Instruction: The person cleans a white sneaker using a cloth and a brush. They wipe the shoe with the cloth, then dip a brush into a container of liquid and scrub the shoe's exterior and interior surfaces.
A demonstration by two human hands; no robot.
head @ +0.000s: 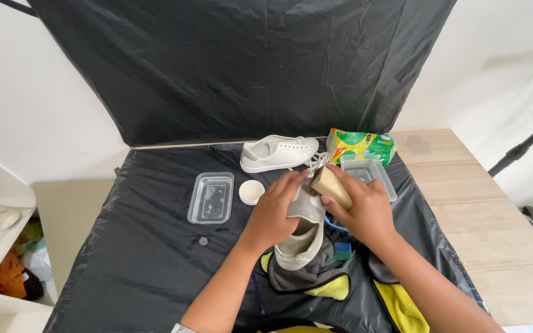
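Head view. Left hand clasped around the side of a white sneaker, steadying it heel toward the camera over a grey and yellow cloth. Right hand gripping a wooden-backed brush, pressed against the sneaker's tongue and lace area. All on a table covered in black plastic sheeting. Second white sneaker lying on its sole at the far edge, well apart from the hands. Clear rectangular tray to the left, small round white container just beside it. Another clear tray behind the right hand, green and yellow packet beyond that. Bare wooden tabletop on the right.
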